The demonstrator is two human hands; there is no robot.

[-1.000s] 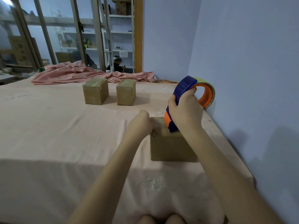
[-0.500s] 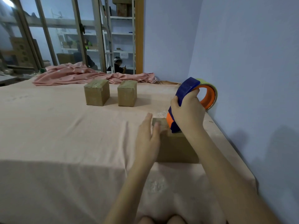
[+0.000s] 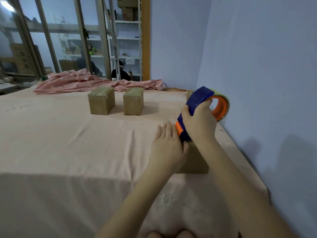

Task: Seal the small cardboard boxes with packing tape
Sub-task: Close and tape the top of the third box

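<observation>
Fingers of the right hand [image 3: 199,125] curl round the blue-and-orange tape dispenser [image 3: 199,103], its lower end on the nearest cardboard box [image 3: 194,160] at the table's [image 3: 68,143] right side. Left hand [image 3: 167,145] lies flat, fingers straight, against that box's left top edge.

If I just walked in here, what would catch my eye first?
Probably the bright blue and orange tape dispenser near the right wall, gripped by the right hand over a cardboard box. The left hand lies flat on that box. Farther back, two boxes stand side by side.
</observation>
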